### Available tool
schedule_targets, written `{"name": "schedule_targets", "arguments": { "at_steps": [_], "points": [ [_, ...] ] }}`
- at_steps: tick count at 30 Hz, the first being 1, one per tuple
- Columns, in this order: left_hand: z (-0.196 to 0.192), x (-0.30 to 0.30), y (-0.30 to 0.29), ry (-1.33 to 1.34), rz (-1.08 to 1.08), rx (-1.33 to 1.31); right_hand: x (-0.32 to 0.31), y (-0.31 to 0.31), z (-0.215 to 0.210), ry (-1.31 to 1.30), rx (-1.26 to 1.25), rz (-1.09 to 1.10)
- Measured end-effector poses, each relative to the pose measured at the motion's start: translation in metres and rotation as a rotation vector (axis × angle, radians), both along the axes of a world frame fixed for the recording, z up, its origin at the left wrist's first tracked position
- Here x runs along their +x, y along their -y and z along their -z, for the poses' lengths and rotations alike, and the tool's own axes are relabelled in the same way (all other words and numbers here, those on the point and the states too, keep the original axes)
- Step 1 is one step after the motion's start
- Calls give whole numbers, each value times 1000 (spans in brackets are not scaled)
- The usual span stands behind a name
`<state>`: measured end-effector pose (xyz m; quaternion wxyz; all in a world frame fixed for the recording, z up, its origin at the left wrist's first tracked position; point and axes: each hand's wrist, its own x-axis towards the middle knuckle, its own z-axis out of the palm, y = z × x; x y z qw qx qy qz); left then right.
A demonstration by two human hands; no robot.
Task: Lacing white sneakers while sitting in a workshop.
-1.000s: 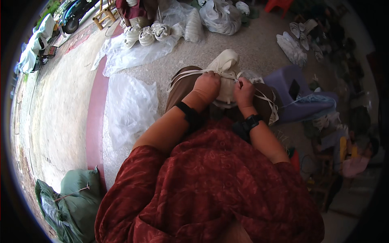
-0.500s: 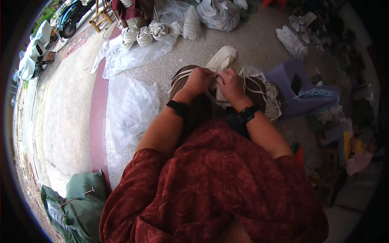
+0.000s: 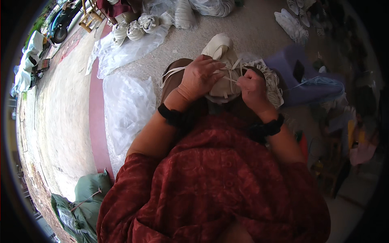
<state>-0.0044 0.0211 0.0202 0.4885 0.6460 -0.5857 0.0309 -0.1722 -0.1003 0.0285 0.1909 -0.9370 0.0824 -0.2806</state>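
Note:
A cream shoe rests on my lap between my knees. A pale shoelace stretches across its front between my two hands. My right hand is closed in a pinch on the lace, just off the shoe's right side. With fingers curled over the shoe's left side, my left hand grips the lace too; its fingertips are partly hidden. Another loose length of lace trails over my left knee. Beside my right knee lies a bundle of cream laces.
A purple plastic stool with blue cord stands to the right. Clear plastic sheeting lies on the left, with cream shoes on more plastic beyond. White shoes lie far right. A green sack sits near left.
My hands were together over the shoe and have moved apart, the right one to the right, with the lace drawn between them. The whole view has shifted slightly.

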Motion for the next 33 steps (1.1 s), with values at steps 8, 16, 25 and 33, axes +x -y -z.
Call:
{"name": "schedule_targets", "arguments": {
  "at_steps": [8, 16, 25, 33],
  "points": [
    [7, 5, 1, 66, -24, 209, 25, 0, -8, -97, -139, 25],
    [10, 3, 5, 421, -94, 343, 46, 10, -5, -356, -508, -153],
    [15, 6, 2, 326, -13, 308, 70, 19, -15, -621, -712, -269],
    [21, 2, 2, 76, -21, 252, 33, -6, -63, 72, 480, -326]
  ]
}}
